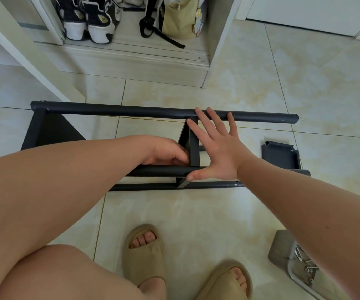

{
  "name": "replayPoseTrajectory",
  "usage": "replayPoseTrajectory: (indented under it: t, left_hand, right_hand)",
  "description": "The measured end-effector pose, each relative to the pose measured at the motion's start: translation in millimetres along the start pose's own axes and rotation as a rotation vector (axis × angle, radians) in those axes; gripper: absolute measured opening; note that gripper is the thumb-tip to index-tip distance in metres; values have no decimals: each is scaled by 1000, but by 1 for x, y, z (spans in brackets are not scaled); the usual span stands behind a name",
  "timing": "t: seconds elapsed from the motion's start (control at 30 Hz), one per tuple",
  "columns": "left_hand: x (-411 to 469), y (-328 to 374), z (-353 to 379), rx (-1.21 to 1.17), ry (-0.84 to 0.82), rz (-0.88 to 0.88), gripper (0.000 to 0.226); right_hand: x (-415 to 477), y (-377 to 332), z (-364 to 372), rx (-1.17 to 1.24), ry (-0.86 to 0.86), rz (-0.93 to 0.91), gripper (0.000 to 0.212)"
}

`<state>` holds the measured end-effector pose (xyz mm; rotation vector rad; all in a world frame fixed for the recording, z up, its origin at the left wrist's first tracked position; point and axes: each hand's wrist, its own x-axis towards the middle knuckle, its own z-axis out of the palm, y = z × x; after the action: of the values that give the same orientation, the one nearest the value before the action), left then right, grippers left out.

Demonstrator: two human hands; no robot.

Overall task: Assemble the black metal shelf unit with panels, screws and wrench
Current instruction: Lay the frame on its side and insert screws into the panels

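Observation:
The black metal shelf frame lies on its side on the tiled floor, its far tube (pixel 131 111) running left to right and its near tube (pixel 159 171) closer to me. A black middle panel (pixel 193 148) stands between the tubes. My right hand (pixel 218 148) lies flat and spread against the panel's right face, fingertips reaching the far tube. My left hand (pixel 168 151) has its fingers curled in beside the panel's left face, just above the near tube; what it holds is hidden. A second panel (pixel 45 131) sits at the frame's left end.
A loose black panel (pixel 280 155) lies on the floor at the right. A grey tray (pixel 283 250) with several screws (pixel 308 267) sits at the lower right. A white cabinet with shoes (pixel 88 18) and a bag (pixel 179 18) stands behind. My sandalled feet (pixel 144 254) are near the frame.

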<state>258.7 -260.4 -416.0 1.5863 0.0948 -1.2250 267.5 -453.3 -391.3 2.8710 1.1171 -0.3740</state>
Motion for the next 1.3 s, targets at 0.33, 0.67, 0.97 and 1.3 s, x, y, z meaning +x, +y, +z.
replayPoseTrajectory:
  t: [0.33,0.67,0.97,1.3]
  left_hand:
    - [3,-2,0,28,14,-54,12]
    - [-2,0,-1,-31,-4,-3,17]
    - [1,1,1,36,11,-62,12]
    - [-2,-2,-1,-79,-44,2,22]
  right_hand:
    - [0,-1,-2,0,-9,5,136]
    - [0,-1,-2,2,-13,6,135]
    - [0,-1,-2,1,-15,6,135]
    - [0,0,-1,3,-6,5,135]
